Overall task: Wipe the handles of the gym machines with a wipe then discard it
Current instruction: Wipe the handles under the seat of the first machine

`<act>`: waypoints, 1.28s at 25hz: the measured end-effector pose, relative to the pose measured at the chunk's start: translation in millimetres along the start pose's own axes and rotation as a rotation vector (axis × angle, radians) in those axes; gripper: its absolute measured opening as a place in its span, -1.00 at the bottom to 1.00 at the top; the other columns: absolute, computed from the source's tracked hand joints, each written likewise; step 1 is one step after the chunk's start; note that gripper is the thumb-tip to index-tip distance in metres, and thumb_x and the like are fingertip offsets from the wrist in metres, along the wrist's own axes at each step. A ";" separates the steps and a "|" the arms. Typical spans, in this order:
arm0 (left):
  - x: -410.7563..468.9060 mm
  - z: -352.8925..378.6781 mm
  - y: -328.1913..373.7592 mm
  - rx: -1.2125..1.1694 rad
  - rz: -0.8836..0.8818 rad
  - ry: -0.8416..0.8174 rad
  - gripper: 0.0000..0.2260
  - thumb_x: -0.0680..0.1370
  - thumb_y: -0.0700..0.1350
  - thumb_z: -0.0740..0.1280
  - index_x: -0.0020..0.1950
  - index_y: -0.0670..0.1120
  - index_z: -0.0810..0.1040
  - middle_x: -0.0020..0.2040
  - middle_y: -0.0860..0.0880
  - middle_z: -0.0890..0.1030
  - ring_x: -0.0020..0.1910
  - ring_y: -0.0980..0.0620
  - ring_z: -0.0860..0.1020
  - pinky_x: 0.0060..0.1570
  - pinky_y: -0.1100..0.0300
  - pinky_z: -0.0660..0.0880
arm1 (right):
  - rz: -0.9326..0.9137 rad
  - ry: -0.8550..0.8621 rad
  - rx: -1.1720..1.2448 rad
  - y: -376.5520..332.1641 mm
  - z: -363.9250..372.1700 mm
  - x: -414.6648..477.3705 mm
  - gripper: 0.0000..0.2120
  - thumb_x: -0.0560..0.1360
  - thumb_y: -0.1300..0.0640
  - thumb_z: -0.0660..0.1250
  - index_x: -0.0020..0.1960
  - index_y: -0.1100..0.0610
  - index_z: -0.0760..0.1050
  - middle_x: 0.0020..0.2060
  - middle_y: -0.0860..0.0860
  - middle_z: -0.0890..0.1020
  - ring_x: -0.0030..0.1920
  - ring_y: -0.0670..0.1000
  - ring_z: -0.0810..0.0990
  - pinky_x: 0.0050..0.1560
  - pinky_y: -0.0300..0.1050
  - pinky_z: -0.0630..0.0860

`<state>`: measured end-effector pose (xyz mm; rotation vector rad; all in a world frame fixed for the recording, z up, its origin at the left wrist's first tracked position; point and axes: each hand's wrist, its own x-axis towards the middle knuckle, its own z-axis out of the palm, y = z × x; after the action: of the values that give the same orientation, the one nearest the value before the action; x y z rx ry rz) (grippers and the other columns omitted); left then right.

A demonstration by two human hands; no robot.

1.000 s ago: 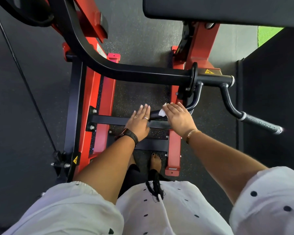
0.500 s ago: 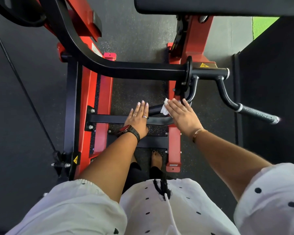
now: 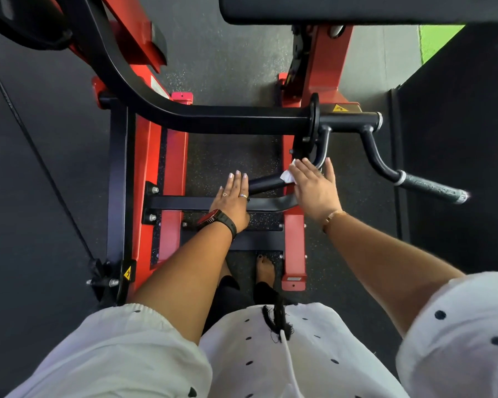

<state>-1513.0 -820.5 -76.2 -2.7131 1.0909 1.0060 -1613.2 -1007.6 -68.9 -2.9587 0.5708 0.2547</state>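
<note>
Single head-worn wide-angle view; faces steeply down, close above red machine frame (image 3: 171,168) and dark floor (image 3: 26,211).

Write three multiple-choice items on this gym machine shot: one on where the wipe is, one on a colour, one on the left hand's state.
1. Where is the white wipe?
A. On the floor.
B. Under the right hand, on the inner handle.
C. On the seat pad.

2. What colour is the machine frame?
A. Blue.
B. Yellow.
C. Red.

3. How is the left hand?
A. Fingers straight, laid over the handle's end.
B. Gripping the wipe.
C. Hanging at the side.

1 B: the wipe peeks out beneath the right hand on the bar.
2 C: its rails and uprights are red.
3 A: its fingers lie flat, holding nothing.
</note>
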 end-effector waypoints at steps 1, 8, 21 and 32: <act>-0.3 0.7 0.9 -0.002 -0.010 0.003 -0.21 0.57 -0.14 0.23 0.53 -0.15 -0.32 0.55 -0.12 -0.30 0.53 -0.07 -0.27 0.51 0.04 -0.11 | 0.072 -0.016 0.044 -10.1 0.3 10.5 -0.61 0.55 0.16 0.12 0.37 0.11 0.39 0.34 0.03 0.46 0.45 0.03 0.27 0.45 0.20 -0.23; 2.1 -0.5 4.2 -0.018 -0.043 -0.004 -0.23 0.57 -0.18 0.22 0.53 -0.14 -0.32 0.55 -0.10 -0.31 0.53 -0.05 -0.28 0.51 0.05 -0.09 | -0.273 -0.087 0.052 -51.3 8.2 2.5 -0.57 0.55 0.16 0.17 0.42 0.09 0.33 0.40 0.04 0.39 0.45 0.03 0.27 0.47 0.10 -0.10; 1.2 5.3 -0.5 -0.010 -0.010 0.041 -0.27 0.57 -0.24 0.17 0.53 -0.15 -0.32 0.55 -0.11 -0.31 0.53 -0.04 -0.27 0.52 0.05 -0.05 | -0.295 -0.117 0.046 -62.0 16.8 12.4 -0.54 0.57 0.20 0.12 0.46 0.15 0.25 0.43 0.08 0.35 0.46 0.06 0.24 0.47 0.05 -0.02; 5.5 11.2 -4.4 0.027 0.005 0.052 -0.24 0.56 -0.22 0.18 0.53 -0.14 -0.32 0.55 -0.11 -0.29 0.53 -0.05 -0.26 0.49 0.04 -0.11 | -0.376 -0.030 -0.027 -30.3 15.9 9.0 -0.57 0.55 0.24 0.19 0.42 0.12 0.32 0.39 0.07 0.41 0.42 0.07 0.33 0.45 0.12 0.04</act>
<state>-1513.4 -817.5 -89.1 -2.7311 1.1112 0.9200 -1595.8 -980.5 -83.6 -3.0034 0.0021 0.2683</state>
